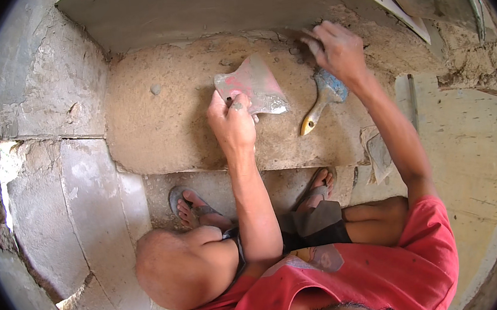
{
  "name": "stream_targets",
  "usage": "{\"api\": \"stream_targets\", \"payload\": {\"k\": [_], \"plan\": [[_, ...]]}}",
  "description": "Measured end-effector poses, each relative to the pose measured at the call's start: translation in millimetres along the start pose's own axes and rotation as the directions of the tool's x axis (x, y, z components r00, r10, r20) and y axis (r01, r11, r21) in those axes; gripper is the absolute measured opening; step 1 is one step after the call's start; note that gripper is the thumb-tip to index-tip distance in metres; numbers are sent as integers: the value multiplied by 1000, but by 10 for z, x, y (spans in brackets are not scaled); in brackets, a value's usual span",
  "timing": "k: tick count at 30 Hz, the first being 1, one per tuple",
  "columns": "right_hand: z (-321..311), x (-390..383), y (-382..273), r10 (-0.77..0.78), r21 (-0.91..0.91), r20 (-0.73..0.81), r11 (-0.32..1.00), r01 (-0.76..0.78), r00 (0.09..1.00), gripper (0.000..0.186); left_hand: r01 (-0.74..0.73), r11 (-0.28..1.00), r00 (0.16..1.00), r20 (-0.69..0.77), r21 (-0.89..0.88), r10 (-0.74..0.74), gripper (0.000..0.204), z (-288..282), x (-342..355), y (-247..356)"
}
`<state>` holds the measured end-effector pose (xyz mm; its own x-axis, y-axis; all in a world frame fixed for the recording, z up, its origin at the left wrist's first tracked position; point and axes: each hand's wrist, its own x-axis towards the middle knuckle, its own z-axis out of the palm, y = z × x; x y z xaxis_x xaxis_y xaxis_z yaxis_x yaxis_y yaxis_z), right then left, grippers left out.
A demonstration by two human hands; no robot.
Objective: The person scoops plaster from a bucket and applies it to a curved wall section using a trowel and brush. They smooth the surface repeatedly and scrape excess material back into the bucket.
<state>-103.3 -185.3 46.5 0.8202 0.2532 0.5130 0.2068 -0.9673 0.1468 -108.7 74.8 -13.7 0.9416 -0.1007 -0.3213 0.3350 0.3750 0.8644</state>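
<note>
My left hand [233,123] is closed round the near left edge of a flat, pink and grey plate [254,86], its thumb on top. The plate flares toward its right edge, where grey mortar is crusted, and has a small dark hole by my thumb. My right hand [335,48] is at the foot of the grey plastered wall [198,10], its fingers curled and slightly blurred. What they hold, if anything, I cannot make out. Just below my right wrist lies a paintbrush [318,103] with blue-stained bristles and a yellow-tipped handle.
A rough, sandy brown step [162,127] lies under both hands, with a small grey lump [155,89] on it. Cracked grey blockwork [90,188] rises at the left. At the right are a pale board [469,151] and a broken ledge [479,70]. My sandalled feet [197,208] are below the step.
</note>
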Motion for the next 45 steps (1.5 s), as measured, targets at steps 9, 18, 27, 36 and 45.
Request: {"api": "stream_targets", "payload": {"k": [9, 18, 27, 36, 45], "plan": [[-388, -231, -4, -273, -165, -139, 954, 249, 952, 17, 12, 999, 997, -70, -44, -15, 18, 18, 26, -30], [56, -75, 20, -139, -149, -22, 980, 134, 990, 16, -7, 998, 995, -104, -65, 1, 18, 94, -9, -89], [-848, -91, 358, -58, -154, -383, 988, -2, 922, 18, -1, 999, 1000, -31, -54, 0, 16, 131, -10, -79], [-576, -389, -203, 298, 723, 561, 278, -632, 773, 22, 218, 974, 929, 318, -56, -189, 32, 181, 30, -145], [-264, -805, -234, 363, 538, 842, -628, -562, 400, 19, 405, 879, 890, 331, -251, -315, 41, 248, -52, -96]]}}
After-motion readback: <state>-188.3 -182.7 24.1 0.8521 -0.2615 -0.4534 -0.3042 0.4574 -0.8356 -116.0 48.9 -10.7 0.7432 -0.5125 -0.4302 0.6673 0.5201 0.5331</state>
